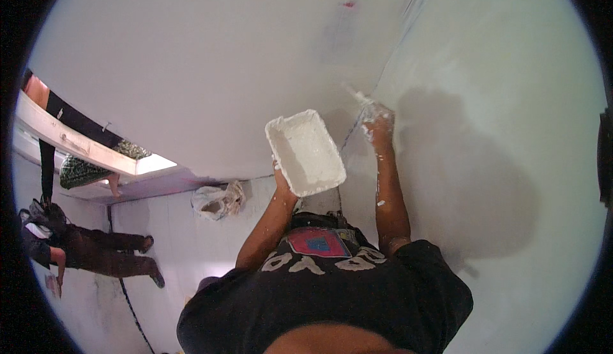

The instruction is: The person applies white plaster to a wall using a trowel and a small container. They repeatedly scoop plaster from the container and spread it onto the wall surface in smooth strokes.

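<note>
A rectangular white tub [306, 153], its walls coated with thick white paste, is held by my left hand [283, 181]. The fingers of that hand are mostly hidden behind the tub. Further right, my right hand [379, 125], spattered with white, is closed around a thin white-smeared tool [362, 97]. Motion blurs the tool's far end, so I cannot tell its kind. It is close to the corner line where two pale walls meet. White drops dot my right forearm.
A pale wall [191, 54] spreads ahead, with a small red mark [348, 4]. A second wall [511, 67] rises at right. A crumpled plastic bag [218, 199] lies lower left. A person in dark trousers [108, 252] is at far left, near a white frame [83, 142] with another person beyond.
</note>
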`<state>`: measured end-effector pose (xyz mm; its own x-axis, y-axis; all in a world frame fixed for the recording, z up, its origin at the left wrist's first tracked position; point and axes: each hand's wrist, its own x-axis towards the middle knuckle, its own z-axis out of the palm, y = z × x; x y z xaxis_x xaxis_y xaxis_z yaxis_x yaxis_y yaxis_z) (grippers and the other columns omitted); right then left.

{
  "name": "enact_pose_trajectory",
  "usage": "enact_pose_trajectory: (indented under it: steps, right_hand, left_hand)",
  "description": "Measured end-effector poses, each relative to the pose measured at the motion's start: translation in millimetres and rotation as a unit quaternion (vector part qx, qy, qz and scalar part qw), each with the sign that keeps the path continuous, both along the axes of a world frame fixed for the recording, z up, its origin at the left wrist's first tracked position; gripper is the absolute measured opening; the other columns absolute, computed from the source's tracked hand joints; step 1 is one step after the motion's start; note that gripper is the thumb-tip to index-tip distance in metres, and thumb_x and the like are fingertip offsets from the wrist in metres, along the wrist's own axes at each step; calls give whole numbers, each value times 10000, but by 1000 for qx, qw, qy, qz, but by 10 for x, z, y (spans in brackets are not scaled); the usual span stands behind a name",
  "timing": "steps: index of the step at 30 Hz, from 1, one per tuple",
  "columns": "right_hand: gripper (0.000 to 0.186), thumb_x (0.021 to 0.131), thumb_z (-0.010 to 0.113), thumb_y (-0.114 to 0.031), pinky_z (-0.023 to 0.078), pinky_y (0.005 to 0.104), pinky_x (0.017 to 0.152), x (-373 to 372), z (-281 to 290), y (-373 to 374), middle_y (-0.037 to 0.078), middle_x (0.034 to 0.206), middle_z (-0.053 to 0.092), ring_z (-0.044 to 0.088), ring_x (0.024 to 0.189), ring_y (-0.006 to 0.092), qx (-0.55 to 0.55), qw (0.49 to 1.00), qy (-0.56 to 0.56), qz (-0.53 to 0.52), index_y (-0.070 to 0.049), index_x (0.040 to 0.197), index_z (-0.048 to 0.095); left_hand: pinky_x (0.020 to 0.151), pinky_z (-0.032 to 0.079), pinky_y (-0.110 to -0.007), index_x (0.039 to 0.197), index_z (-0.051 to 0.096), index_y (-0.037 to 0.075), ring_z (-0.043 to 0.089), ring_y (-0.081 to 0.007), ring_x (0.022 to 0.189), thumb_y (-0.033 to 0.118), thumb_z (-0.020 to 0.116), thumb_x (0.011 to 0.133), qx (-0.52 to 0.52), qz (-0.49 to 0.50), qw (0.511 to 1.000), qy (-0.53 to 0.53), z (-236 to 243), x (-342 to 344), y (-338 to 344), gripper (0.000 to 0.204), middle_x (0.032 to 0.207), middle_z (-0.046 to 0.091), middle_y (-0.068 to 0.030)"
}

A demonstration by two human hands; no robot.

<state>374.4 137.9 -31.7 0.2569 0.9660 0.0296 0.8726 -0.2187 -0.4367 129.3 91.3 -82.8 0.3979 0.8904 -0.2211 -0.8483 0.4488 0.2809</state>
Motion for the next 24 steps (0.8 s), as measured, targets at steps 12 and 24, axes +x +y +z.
enact_pose_trajectory:
  steps: [12, 24]
  right_hand:
    - [563, 687, 604, -102, 331, 372, 900, -315, 961, -983, 156, 1176, 452, 444, 1070, 256, 20, 995, 50, 85, -17, 1201, 392]
    - [498, 739, 574, -305, 301, 429, 923, -775, 951, -1203, 137, 1162, 460, 396, 1106, 310, 100, 977, -68, 177, -42, 1142, 445]
  left_hand:
    - [870, 402, -465, 1255, 311, 114, 474, -291, 1048, 546, 265, 816, 38, -109, 991, -61, 798, 502, -121, 617, 1193, 432, -121]
    - [890, 399, -392, 1227, 348, 100, 485, -249, 1022, 560, 239, 836, 62, -95, 991, -64, 1001, 483, -214, 613, 1135, 472, -108]
